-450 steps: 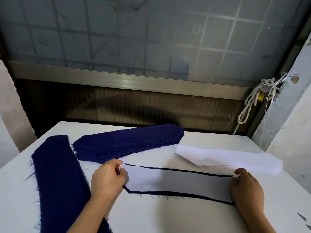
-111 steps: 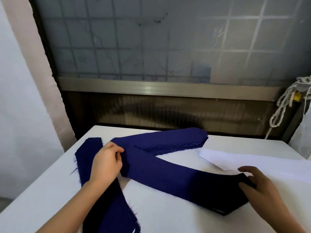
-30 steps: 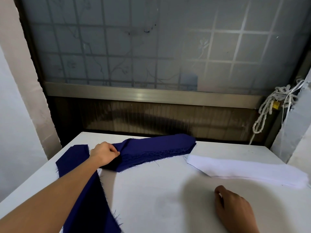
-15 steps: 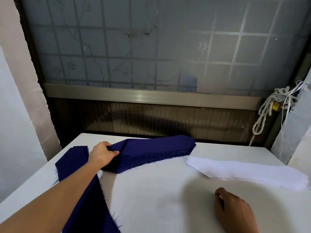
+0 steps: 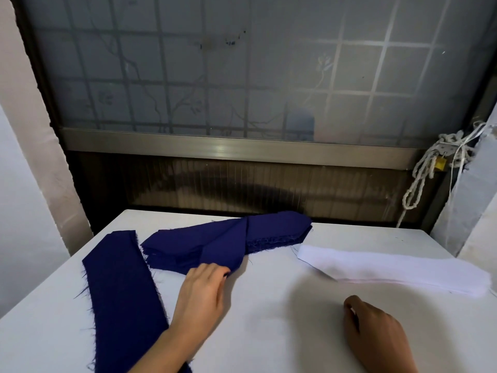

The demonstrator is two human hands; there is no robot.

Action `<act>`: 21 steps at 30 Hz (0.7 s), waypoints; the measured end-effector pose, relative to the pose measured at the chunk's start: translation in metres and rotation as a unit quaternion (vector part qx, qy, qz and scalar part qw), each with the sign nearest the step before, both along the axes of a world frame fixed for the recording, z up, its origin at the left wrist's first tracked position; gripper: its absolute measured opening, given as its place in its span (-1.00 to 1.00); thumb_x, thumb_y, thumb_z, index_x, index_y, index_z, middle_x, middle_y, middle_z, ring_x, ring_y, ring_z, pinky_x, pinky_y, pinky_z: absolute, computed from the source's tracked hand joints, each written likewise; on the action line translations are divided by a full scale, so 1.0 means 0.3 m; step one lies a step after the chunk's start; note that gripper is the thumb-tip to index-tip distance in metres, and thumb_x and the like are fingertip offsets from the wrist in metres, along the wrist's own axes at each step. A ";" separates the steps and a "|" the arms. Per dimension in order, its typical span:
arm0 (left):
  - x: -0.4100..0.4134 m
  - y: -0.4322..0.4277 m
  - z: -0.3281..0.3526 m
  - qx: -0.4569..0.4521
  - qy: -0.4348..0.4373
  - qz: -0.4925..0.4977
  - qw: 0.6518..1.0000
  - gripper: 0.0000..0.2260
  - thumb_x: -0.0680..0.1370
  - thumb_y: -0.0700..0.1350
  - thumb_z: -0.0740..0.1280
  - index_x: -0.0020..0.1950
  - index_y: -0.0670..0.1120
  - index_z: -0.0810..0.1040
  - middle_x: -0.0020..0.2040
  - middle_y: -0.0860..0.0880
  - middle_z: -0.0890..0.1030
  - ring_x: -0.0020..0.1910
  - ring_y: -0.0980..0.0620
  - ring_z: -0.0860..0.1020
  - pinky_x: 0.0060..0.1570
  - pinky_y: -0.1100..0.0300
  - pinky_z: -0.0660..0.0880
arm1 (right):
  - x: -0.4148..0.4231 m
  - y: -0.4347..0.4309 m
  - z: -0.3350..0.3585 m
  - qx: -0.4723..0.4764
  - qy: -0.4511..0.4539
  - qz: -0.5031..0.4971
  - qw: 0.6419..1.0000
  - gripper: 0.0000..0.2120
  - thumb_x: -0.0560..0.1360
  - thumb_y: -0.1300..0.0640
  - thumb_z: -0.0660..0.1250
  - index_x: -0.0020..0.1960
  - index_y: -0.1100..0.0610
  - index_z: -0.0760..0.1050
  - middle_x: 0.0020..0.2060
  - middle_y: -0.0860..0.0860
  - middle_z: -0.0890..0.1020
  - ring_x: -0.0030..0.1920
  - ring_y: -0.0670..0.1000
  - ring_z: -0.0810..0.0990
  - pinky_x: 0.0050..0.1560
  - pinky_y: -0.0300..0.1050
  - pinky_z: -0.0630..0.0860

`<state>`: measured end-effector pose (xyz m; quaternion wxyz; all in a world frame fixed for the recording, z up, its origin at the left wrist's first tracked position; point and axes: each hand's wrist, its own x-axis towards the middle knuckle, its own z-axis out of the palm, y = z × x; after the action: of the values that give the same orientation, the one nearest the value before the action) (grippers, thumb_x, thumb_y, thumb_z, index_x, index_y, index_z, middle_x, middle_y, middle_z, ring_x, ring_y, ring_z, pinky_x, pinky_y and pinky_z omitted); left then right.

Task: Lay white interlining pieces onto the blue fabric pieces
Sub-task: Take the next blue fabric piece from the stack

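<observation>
A stack of dark blue fabric pieces (image 5: 274, 231) lies at the back of the white table (image 5: 269, 332). My left hand (image 5: 200, 292) pinches the end of the top blue piece (image 5: 226, 250), which is drawn off the stack toward me and folded over. A pile of white interlining pieces (image 5: 398, 270) lies at the right. My right hand (image 5: 376, 332) rests on the table in front of that pile, fingers curled, holding nothing I can see. A second stack of blue strips (image 5: 121, 292) runs along the left side.
The table's far edge meets a dark window frame (image 5: 242, 149) with frosted glass. A knotted white rope (image 5: 425, 173) hangs at the right by a pale wall (image 5: 481, 238). A pale wall (image 5: 27, 211) stands at the left.
My left hand has moved from the stack's left end toward me and to the right, pulling the top blue piece with it. My right hand has stayed in place.
</observation>
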<state>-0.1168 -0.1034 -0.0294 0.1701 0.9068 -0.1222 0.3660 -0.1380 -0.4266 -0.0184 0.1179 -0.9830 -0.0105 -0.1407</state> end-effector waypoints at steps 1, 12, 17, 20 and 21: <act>-0.007 -0.004 -0.001 0.025 -0.020 -0.009 0.999 -0.87 0.51 -0.29 0.34 -0.06 -0.11 0.65 -0.21 0.06 0.57 -0.29 0.06 0.49 -0.27 0.16 0.45 | -0.001 0.002 0.003 -0.003 -0.001 -0.002 1.000 -0.87 0.56 -0.02 0.14 0.02 -0.05 0.44 -0.16 -0.09 0.62 -0.11 0.05 0.62 -0.18 -0.11 0.46; -0.029 -0.031 -0.003 0.140 -0.126 -0.112 0.976 -0.97 0.53 -0.19 0.41 -0.07 -0.12 0.64 -0.20 -0.02 0.54 -0.27 -0.03 0.44 -0.22 0.12 0.38 | 0.038 0.371 0.075 -0.033 -0.134 0.184 0.973 -0.38 0.15 0.17 0.57 0.20 0.10 0.56 0.10 -0.01 0.64 0.10 0.03 0.61 0.14 -0.04 0.52; -0.039 -0.023 0.016 0.088 -0.138 -0.095 0.982 -0.78 0.65 -0.11 0.22 -0.04 -0.14 0.63 -0.21 -0.01 0.55 -0.28 0.00 0.44 -0.21 0.17 0.36 | 0.088 0.495 0.047 -0.003 -0.209 0.307 0.929 -0.64 0.31 0.27 0.40 0.09 0.07 0.58 -0.07 -0.09 0.66 0.00 -0.07 0.60 0.40 0.03 0.29; -0.042 -0.003 0.022 -0.003 -0.105 -0.040 0.994 -0.81 0.61 -0.12 0.23 -0.06 -0.15 0.61 -0.23 0.02 0.52 -0.29 0.02 0.42 -0.22 0.17 0.33 | 0.118 0.435 0.027 -0.046 -0.203 0.246 0.947 -0.67 0.18 0.32 0.44 -0.11 0.03 0.60 -0.33 -0.11 0.59 -0.31 -0.07 0.55 0.38 -0.08 0.24; -0.042 0.001 0.025 -0.045 -0.089 -0.016 0.995 -0.80 0.61 -0.10 0.22 -0.05 -0.15 0.60 -0.23 0.03 0.53 -0.29 0.03 0.44 -0.21 0.17 0.35 | 0.122 0.396 0.019 -0.059 -0.198 0.226 0.952 -0.65 0.14 0.34 0.44 -0.14 0.03 0.60 -0.36 -0.10 0.57 -0.35 -0.06 0.54 0.37 -0.08 0.24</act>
<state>-0.1295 -0.1031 -0.0219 0.2050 0.8600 -0.1350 0.4475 -0.1013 -0.3078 -0.0126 0.0835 -0.9127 -0.2634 -0.3009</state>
